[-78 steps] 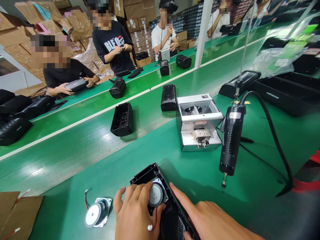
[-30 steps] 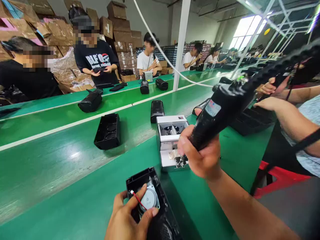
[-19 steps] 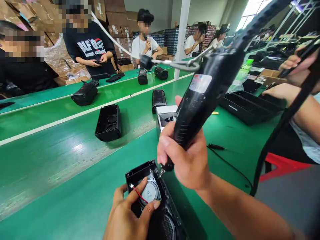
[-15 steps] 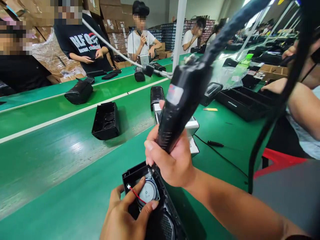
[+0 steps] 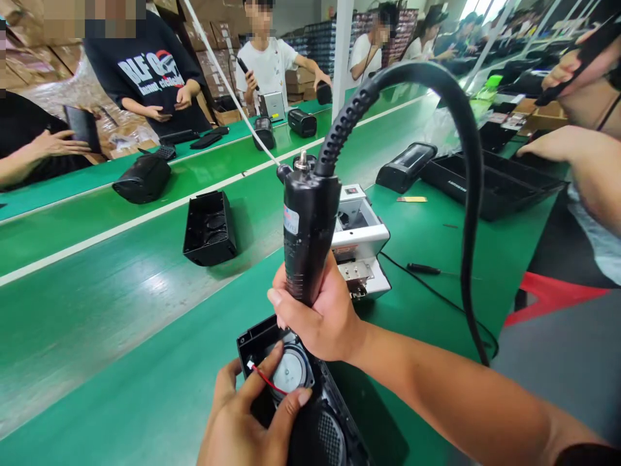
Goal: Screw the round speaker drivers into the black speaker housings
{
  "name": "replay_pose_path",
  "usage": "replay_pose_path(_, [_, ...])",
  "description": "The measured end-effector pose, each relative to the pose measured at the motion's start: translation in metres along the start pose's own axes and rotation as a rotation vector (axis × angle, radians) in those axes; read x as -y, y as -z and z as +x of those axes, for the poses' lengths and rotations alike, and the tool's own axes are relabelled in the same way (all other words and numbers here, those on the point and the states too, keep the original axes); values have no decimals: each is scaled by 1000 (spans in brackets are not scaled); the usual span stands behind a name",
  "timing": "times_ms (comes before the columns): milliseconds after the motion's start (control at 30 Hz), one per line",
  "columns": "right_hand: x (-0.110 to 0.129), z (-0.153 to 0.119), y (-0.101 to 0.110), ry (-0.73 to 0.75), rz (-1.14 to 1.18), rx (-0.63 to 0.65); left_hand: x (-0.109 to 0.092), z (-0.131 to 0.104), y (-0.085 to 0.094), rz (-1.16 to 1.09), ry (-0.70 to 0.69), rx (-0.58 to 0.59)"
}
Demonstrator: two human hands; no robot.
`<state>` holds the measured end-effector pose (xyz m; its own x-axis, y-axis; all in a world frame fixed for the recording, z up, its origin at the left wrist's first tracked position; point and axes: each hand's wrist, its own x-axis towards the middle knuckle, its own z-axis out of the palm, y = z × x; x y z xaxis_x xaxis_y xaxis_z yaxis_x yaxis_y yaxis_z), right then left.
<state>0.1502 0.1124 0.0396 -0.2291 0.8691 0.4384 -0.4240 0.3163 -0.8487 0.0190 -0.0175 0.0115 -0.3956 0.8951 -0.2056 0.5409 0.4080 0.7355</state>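
My right hand (image 5: pixel 325 317) is wrapped round a black corded electric screwdriver (image 5: pixel 310 226), which stands nearly upright; its tip is hidden behind my fingers. Beneath it lies an open black speaker housing (image 5: pixel 257 338) on the green bench. A round silver speaker driver (image 5: pixel 290 370) sits inside, its red wire (image 5: pixel 266 378) ending in a small white plug. My left hand (image 5: pixel 237 414) holds the driver between thumb and fingers, resting over the housing's near left side. A mesh-covered round opening (image 5: pixel 331 433) shows at the housing's near end.
Just beyond my right hand stands a white screw-feeder-like machine (image 5: pixel 363 236). A thin screwdriver (image 5: pixel 423 268) and a cable lie right of it. Another open housing (image 5: pixel 211 230) sits on the belt (image 5: pixel 121 310). Co-workers sit or stand across the line and at right.
The electric screwdriver has swung from leaning right to nearly upright, its cable now looping to the right. My left hand stays on the driver. A co-worker opposite has stretched an arm toward a black object.
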Motion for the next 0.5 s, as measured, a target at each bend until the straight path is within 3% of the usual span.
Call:
replay_pose_path(300, [1, -9, -1, -21, -23, 132, -9, 1, 1, 14, 23, 26])
replay_pose_path(500, [-4, -10, -3, -20, -85, 80, 2, 5, -3, 25, -14, -13])
